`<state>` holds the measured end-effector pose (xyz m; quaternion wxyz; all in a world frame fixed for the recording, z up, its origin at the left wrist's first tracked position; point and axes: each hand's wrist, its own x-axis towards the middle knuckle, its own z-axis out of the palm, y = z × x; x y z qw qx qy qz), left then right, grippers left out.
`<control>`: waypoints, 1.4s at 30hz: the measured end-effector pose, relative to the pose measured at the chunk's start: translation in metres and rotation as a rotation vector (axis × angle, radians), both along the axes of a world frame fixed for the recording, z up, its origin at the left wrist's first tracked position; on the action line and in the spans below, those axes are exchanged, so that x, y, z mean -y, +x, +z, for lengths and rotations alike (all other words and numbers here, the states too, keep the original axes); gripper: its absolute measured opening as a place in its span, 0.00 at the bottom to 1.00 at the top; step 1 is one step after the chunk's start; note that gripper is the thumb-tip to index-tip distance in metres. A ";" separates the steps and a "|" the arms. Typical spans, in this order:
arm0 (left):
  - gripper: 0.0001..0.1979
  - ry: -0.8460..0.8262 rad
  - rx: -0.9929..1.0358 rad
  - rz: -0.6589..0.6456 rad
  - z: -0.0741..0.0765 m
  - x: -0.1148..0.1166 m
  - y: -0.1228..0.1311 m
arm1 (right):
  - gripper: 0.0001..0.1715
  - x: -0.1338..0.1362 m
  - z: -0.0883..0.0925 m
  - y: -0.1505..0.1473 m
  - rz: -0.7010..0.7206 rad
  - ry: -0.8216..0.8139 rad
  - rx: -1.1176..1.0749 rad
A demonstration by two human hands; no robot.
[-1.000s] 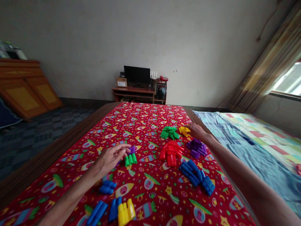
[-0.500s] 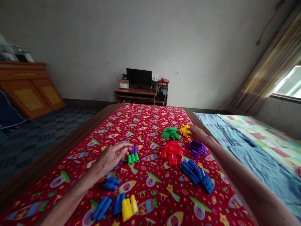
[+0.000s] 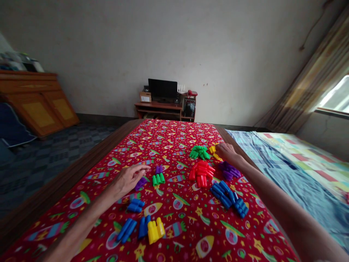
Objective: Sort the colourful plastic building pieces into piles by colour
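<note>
Plastic building blocks lie in colour groups on a red patterned tablecloth [image 3: 169, 145]. My left hand [image 3: 128, 179] rests on the cloth with fingers stretched out, next to a loose purple block [image 3: 140, 183] and a small green and purple block cluster [image 3: 158, 175]. My right hand [image 3: 227, 152] reaches far to the right and is curled over the yellow blocks [image 3: 213, 149], beside the green pile [image 3: 199, 152]. Red blocks [image 3: 201, 173], purple blocks [image 3: 229, 170] and blue blocks [image 3: 229, 196] sit below my right forearm. Near me lie more blue blocks [image 3: 133, 227] and a yellow piece [image 3: 155, 230].
The table's wooden edge [image 3: 68, 174] runs along the left. A bed with a striped quilt [image 3: 300, 163] stands close on the right. A desk with a monitor [image 3: 163, 89] is at the far wall, and a wooden cabinet [image 3: 38, 103] stands on the left.
My left hand has drawn back a little from the green and purple cluster, and a purple block now lies loose by its fingers. My right hand has closed in over the yellow blocks.
</note>
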<state>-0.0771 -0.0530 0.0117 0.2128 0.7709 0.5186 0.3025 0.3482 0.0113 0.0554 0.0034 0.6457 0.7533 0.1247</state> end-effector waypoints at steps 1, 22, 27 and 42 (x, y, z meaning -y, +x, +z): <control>0.23 0.008 -0.012 -0.006 0.002 0.001 0.000 | 0.12 0.000 -0.001 0.001 -0.034 -0.024 0.015; 0.25 0.078 -0.050 -0.120 -0.059 0.005 0.018 | 0.20 0.092 -0.065 -0.215 0.577 -0.019 -0.285; 0.21 -0.091 0.061 -0.197 -0.045 0.004 0.008 | 0.16 0.095 -0.056 -0.213 0.516 -0.129 -0.261; 0.20 -0.099 0.022 -0.209 -0.038 0.007 0.009 | 0.14 -0.017 0.004 -0.115 0.006 -0.020 -0.318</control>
